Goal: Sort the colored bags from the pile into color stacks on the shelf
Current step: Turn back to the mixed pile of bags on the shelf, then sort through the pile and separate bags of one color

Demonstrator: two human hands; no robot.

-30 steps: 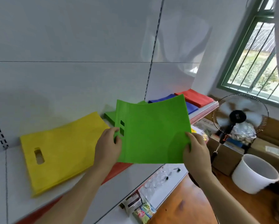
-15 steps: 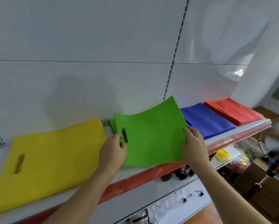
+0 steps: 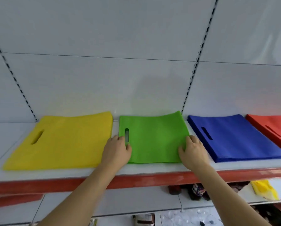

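We see the shelf (image 3: 144,169) carrying the yellow stack (image 3: 63,141) left of the green bag (image 3: 154,139) and the blue stack (image 3: 234,137) right of it. The green bag lies flat. Our left hand (image 3: 117,150) and right hand (image 3: 192,151) lie on its side edges, thumbs on top; we cannot tell whether they are pinching or pressing.

Both forearms reach forward; left hand (image 3: 117,150) and right hand (image 3: 192,152) lie palm-down, fingers loosely bent, thumbs pointing inward.

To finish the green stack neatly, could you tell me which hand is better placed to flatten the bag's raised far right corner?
Probably the right hand: it rests on the right edge of the green bag, straight below that corner, while the left hand sits across at the handle slot.
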